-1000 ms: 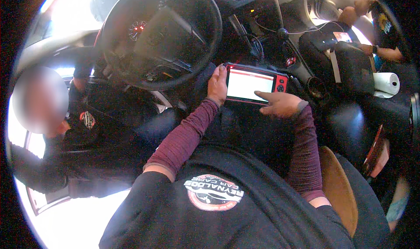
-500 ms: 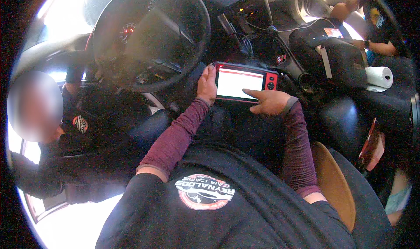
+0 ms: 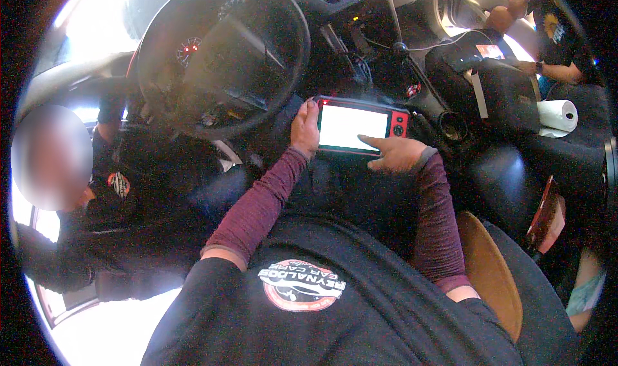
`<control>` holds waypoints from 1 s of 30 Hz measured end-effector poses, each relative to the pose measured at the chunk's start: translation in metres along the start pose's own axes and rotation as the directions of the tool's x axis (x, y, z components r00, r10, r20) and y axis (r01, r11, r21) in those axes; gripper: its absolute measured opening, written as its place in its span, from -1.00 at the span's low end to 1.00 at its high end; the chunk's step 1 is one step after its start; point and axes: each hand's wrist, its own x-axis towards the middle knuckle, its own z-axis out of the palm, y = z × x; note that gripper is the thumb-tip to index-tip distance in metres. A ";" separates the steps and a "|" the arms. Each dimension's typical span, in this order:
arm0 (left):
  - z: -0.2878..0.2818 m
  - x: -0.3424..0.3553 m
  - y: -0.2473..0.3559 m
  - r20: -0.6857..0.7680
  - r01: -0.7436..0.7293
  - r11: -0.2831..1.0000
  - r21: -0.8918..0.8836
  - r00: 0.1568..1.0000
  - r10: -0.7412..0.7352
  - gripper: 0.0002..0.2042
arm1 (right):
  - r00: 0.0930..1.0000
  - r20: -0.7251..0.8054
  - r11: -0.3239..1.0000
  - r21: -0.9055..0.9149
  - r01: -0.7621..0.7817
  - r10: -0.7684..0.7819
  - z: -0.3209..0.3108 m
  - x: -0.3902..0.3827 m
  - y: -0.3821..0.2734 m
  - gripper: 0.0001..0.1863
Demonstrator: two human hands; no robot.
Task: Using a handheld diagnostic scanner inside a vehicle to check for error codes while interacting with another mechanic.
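A red and black handheld diagnostic scan tool point(image 3: 344, 127) with a bright white screen and buttons on its right end is held over my lap. My left hand point(image 3: 305, 129) grips its left edge, thumb on the front and fingers hidden behind. Over the screen's lower right, my right hand point(image 3: 397, 154) points with its index finger stretched out; the fingertip is at or just above the glass. The other right-hand fingers curl under, with nothing visible in them.
A steering wheel point(image 3: 222, 57) stands ahead on the left, a gear lever point(image 3: 400, 47) right of centre. A person in black point(image 3: 154, 173) leans in at the left. Another person point(image 3: 557, 44) is at far right, beyond a black bag point(image 3: 505, 92) and a paper towel roll point(image 3: 559, 116).
The screen has gone from a page with a red bar at its top to almost plain white. The scan tool and both hands have barely moved.
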 end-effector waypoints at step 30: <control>0.005 0.003 -0.014 -0.008 -0.017 0.999 -0.031 1.000 0.017 -0.53 | 0.804 -0.582 0.924 0.364 0.120 0.125 -0.010 0.001 0.018 -0.24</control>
